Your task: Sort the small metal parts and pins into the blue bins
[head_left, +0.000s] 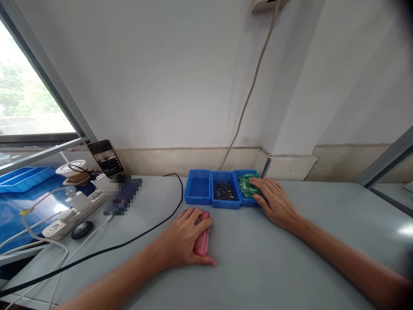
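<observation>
My left hand (185,237) is wrapped round a pink bundle (202,240) on the grey tabletop, its thumb at the near end. My right hand (274,200) reaches over the right-hand blue bin (254,202), fingertips resting on green plastic packets (248,185) inside it; its fingers are spread and do not close round a packet. Beside it the middle blue bin (226,205) holds many small dark metal pieces (224,191). The left blue bin (198,189) shows a bare bottom.
A black cable (129,244) crosses the table at the left. Further left are a phone on a stand (106,158), a power strip (71,215), a black mouse (82,230), a lidded cup (72,168) and a blue tray (26,178). The wall rises behind the bins.
</observation>
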`<action>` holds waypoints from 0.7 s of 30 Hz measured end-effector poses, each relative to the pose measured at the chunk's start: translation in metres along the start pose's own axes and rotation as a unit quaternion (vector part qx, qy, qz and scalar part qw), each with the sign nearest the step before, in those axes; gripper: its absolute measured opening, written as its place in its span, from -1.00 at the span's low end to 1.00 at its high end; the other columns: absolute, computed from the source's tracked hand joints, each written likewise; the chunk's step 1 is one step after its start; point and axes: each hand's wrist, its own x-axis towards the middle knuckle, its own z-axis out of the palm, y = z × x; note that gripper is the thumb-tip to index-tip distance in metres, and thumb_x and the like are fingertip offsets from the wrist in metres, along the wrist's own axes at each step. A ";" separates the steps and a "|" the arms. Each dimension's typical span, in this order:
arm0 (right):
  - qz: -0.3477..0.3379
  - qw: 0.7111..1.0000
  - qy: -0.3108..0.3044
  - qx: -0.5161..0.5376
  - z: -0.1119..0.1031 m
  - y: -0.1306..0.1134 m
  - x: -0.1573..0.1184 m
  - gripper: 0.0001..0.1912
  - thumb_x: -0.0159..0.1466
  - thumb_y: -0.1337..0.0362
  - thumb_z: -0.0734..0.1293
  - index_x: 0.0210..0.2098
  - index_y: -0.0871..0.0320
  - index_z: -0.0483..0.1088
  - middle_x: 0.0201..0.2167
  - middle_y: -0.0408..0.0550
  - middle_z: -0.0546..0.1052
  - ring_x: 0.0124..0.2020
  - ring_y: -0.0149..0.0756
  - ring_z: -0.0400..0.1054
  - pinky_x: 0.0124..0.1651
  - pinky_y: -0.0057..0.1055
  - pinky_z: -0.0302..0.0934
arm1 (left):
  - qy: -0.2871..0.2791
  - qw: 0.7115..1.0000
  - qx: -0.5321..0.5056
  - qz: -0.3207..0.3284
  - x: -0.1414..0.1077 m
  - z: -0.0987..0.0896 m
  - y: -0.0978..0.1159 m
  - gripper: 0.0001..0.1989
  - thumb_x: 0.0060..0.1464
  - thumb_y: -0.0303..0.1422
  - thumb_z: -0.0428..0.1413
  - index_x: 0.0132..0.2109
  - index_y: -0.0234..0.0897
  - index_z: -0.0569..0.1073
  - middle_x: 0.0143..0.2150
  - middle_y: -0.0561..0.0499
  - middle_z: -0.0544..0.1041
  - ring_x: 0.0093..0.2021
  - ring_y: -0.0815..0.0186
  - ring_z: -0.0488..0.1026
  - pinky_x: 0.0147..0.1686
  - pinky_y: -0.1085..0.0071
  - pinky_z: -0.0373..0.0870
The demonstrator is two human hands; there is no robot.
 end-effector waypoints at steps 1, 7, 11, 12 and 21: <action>0.001 1.000 0.000 0.000 0.000 0.000 0.000 -0.58 0.57 0.19 0.19 0.39 0.02 0.25 0.26 0.14 0.54 0.29 0.08 0.42 0.39 0.19 0.17 | -0.002 1.000 0.001 0.001 0.000 0.000 0.000 -0.10 0.03 0.35 0.25 0.26 -0.25 0.45 0.15 -0.26 0.46 0.06 -0.05 0.45 0.11 0.01 0.49; 0.002 1.000 0.000 -0.003 0.003 0.004 -0.002 -0.56 0.58 0.18 0.19 0.40 0.02 0.21 0.26 0.16 0.53 0.28 0.11 0.41 0.38 0.21 0.17 | -0.012 1.000 0.013 0.004 0.001 -0.001 -0.001 -0.10 0.05 0.35 0.24 0.25 -0.27 0.46 0.13 -0.27 0.47 0.05 -0.06 0.46 0.11 -0.01 0.48; 0.006 1.000 0.005 -0.002 0.003 0.003 -0.002 -0.55 0.58 0.18 0.19 0.41 0.04 0.20 0.24 0.17 0.54 0.27 0.13 0.41 0.36 0.22 0.20 | -0.007 1.000 0.015 0.017 0.001 0.000 -0.001 -0.12 0.07 0.34 0.23 0.25 -0.27 0.45 0.12 -0.26 0.49 0.04 -0.06 0.46 0.12 -0.01 0.47; 0.006 1.000 0.005 -0.001 0.003 0.003 -0.001 -0.54 0.57 0.18 0.19 0.42 0.03 0.19 0.24 0.17 0.55 0.27 0.13 0.42 0.36 0.23 0.20 | -0.003 1.000 0.015 0.018 0.001 0.000 -0.001 -0.12 0.07 0.34 0.23 0.25 -0.27 0.46 0.12 -0.26 0.49 0.04 -0.05 0.46 0.12 0.00 0.47; -0.041 0.999 -0.014 0.001 -0.002 0.001 0.000 -0.54 0.54 0.16 0.27 0.39 0.01 0.28 0.30 0.14 0.52 0.31 0.08 0.41 0.43 0.20 0.15 | 0.012 1.000 0.015 0.024 0.001 0.001 0.000 -0.15 0.08 0.33 0.23 0.23 -0.26 0.46 0.10 -0.26 0.51 0.02 -0.04 0.48 0.09 0.03 0.48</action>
